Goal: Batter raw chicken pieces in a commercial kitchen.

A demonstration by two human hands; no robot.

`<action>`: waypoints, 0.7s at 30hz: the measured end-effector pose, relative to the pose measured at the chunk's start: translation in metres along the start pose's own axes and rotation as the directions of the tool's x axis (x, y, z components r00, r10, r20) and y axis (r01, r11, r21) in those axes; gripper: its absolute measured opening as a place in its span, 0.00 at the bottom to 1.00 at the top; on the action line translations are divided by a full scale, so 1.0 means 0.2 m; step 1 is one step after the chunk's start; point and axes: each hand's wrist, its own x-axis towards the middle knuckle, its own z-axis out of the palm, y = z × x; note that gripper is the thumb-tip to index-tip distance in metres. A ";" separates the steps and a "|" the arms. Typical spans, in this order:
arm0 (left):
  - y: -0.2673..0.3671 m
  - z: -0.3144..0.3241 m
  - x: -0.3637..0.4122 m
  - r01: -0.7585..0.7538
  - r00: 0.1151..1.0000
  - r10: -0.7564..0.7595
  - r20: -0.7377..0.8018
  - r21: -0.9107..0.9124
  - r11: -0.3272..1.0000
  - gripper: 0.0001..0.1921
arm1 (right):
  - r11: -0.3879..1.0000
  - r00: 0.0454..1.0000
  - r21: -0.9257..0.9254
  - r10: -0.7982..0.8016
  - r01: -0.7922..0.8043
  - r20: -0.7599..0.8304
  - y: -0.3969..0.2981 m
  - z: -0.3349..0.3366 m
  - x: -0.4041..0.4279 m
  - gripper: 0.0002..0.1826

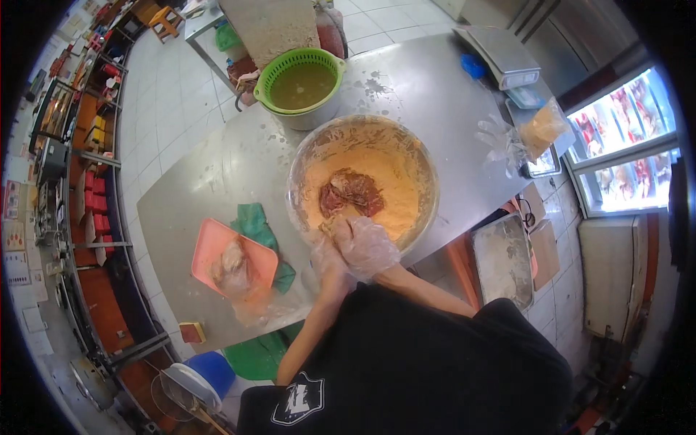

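Observation:
A large metal bowl (429, 163) of orange-tinted flour (399, 185) stands on the steel table. Dark red raw meat (356, 190) lies on the flour near its middle. At the bowl's near edge, my left hand (326, 253) and my right hand (370, 244), both in clear plastic gloves, are pressed together around a flour-coated piece of meat (329, 225). Most of that piece is hidden by the fingers, so its shape cannot be told. To the left, a pink tray (204, 244) holds pale raw meat (234, 263) in a clear plastic bag.
Behind the bowl, a green strainer (261, 89) sits in a metal pot of cloudy liquid. A green cloth (283, 274) touches the tray. A sponge (192, 333) lies at the table's near-left edge. A scale (503, 54) and a loose plastic glove (500, 144) are at the right.

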 end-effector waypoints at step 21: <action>0.16 0.17 0.12 0.102 0.987 -0.099 0.123 -0.018 0.995 0.16 | 0.993 0.940 -0.021 0.103 -0.116 -0.326 0.50 0.06 0.16 0.24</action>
